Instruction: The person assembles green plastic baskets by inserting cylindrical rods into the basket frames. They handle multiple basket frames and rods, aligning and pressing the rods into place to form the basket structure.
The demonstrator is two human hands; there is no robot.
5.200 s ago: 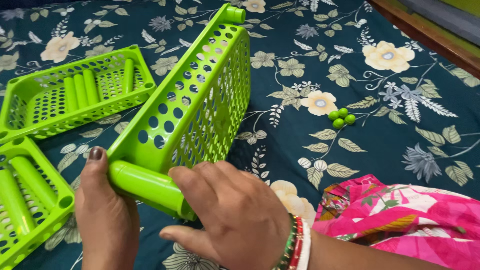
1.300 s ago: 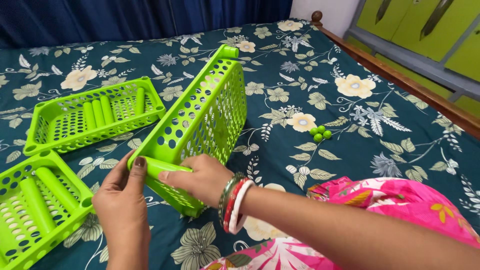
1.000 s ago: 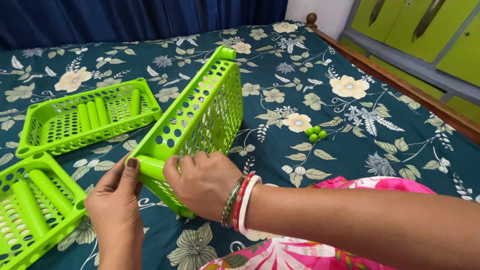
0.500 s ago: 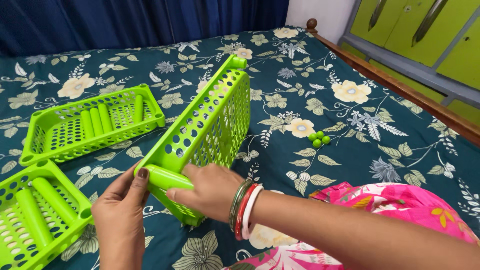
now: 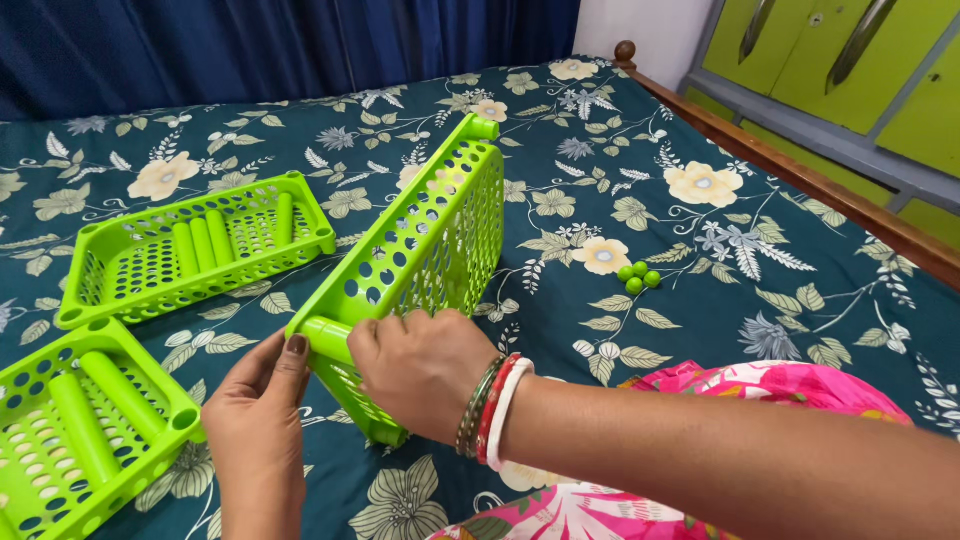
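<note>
A green perforated basket stands tilted on its side on the bed, which is covered by a dark blue sheet with flowers, and this basket is the landmark for the rest. At the near end of the basket both hands meet. The right hand is closed over the near rim, with the fingers curled on a short green tube that sits at the near corner of the basket. The left hand comes from below the basket and its fingertips press on the end of the same tube, so the two hands are close together, almost touching. The right wrist carries several bangles, just beside the near end of the basket. To the left of the basket lies a second green basket with loose tubes inside, and nearer to the camera on the left lies a third green basket, also with tubes. To the right of the tilted basket, well apart from it, some small green balls rest on the sheet. Pink flowered cloth shows under the right arm.
</note>
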